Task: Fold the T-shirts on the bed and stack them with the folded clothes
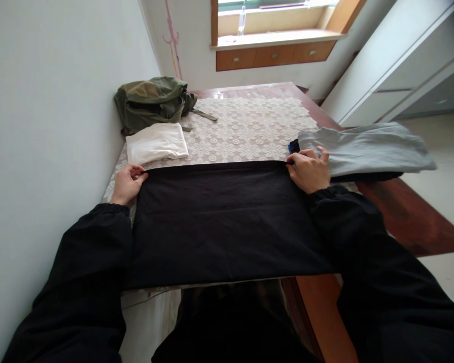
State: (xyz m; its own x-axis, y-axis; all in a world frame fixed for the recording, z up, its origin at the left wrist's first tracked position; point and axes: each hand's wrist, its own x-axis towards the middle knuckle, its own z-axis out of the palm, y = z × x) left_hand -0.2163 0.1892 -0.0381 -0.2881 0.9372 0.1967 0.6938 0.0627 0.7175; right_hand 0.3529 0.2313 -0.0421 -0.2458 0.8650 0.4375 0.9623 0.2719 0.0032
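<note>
A black cloth [223,222] lies flat in a wide rectangle along the near edge of the table. My left hand [127,184] pinches its far left corner between thumb and fingers. At the far right corner, my right hand [309,169] grips the cloth's edge, with one finger raised. Just beyond my left hand is a folded white cloth [157,143]. Folded grey fabric [366,148] rests to the right of my right hand, with dark fabric beneath it.
A green backpack [151,103] sits at the back left against the white wall. The red-brown table [419,217] carries a lace cloth [245,126] with a flower pattern. A drawer unit [274,55] is below the window, and a white cabinet [386,65] stands at the right.
</note>
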